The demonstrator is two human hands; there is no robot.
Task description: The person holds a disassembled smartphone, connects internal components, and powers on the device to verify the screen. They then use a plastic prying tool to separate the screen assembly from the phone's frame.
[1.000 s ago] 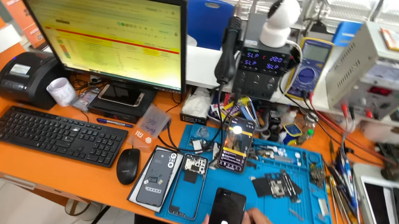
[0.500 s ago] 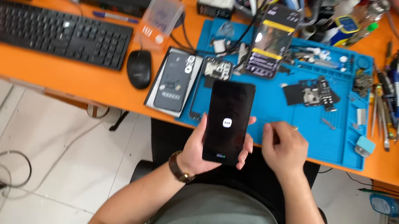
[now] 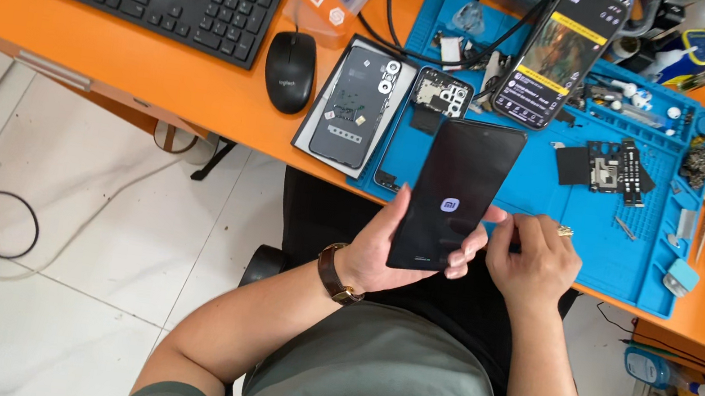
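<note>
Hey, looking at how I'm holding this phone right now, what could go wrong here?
1. The black smartphone rests in the left hand out past the desk edge, above the tiled floor; a slip could drop it.
2. The right hand works at its side edge, which might nudge it out of the palm.
3. An opened phone body and small loose parts lie on the blue repair mat close by; a sweep of the hand could scatter them.

Left hand holds black phone over blue mat.
</note>
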